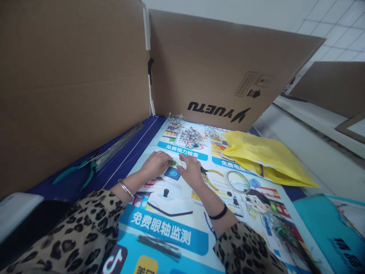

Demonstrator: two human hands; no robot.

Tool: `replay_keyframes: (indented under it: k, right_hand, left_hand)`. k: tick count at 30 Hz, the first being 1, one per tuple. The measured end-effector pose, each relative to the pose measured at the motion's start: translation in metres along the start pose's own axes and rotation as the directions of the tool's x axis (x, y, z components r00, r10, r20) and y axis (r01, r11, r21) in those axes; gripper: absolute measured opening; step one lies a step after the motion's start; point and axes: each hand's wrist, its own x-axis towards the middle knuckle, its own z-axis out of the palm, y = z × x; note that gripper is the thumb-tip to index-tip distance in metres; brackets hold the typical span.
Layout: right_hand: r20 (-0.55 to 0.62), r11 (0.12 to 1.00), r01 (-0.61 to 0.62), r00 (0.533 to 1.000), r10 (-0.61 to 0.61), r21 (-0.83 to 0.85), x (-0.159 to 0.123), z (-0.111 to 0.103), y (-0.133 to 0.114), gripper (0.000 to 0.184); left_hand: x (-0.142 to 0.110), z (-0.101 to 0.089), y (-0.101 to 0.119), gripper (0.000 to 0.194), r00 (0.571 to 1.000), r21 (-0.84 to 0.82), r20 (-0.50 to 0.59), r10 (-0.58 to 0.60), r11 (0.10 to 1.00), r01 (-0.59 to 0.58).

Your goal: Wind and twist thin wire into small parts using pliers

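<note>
My left hand (156, 164) is at the middle of the printed poster (196, 193), its fingers drawn together and pointing right. What they pinch, if anything, is too small to make out. Close beside it is my right hand (191, 171), with a visible gap between thumb and forefinger. A pale, greenish patch shows between the two hands; whether it is an object or part of the print, I cannot tell. Just right of my right hand lie yellow-handled pliers (213, 179), partly hidden by it, and a roll of clear tape (238, 181).
Cardboard panels (216, 64) stand at the back and left. Thin wires (121, 146) and green-handled pliers (90, 176) lie left. Tangled wire pieces (191, 136) lie at the back, short dark strands (159, 245) in front. A yellow bag (265, 154) and teal bag (325, 224) lie right.
</note>
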Motion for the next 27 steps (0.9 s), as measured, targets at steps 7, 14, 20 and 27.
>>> replay_keyframes:
  k: [7,14,20,27]
  right_hand:
    - [0.079,0.994,0.106,0.991,-0.109,0.043,0.0,-0.0002,-0.0026,0.041]
    - [0.077,0.994,0.1,0.992,-0.104,0.054,0.0006,-0.0003,-0.0029,0.042]
    - [0.066,0.994,0.093,0.993,-0.097,0.056,0.0012,0.0017,-0.0025,0.043]
    - [0.061,0.996,0.075,0.995,-0.077,0.042,0.0017,0.0012,-0.0044,0.04]
  left_hand:
    - [0.0008,-0.0009,-0.0012,0.02,1.0,-0.028,0.0,-0.001,1.0,0.001]
    - [0.002,0.0021,-0.0046,0.022,0.999,-0.054,-0.03,-0.02,0.998,0.019]
    - [0.0039,0.0068,-0.0072,0.022,0.994,-0.06,-0.061,-0.093,0.994,0.089]
    - [0.0029,0.0057,-0.0071,0.022,0.992,-0.069,-0.053,-0.115,0.991,0.111]
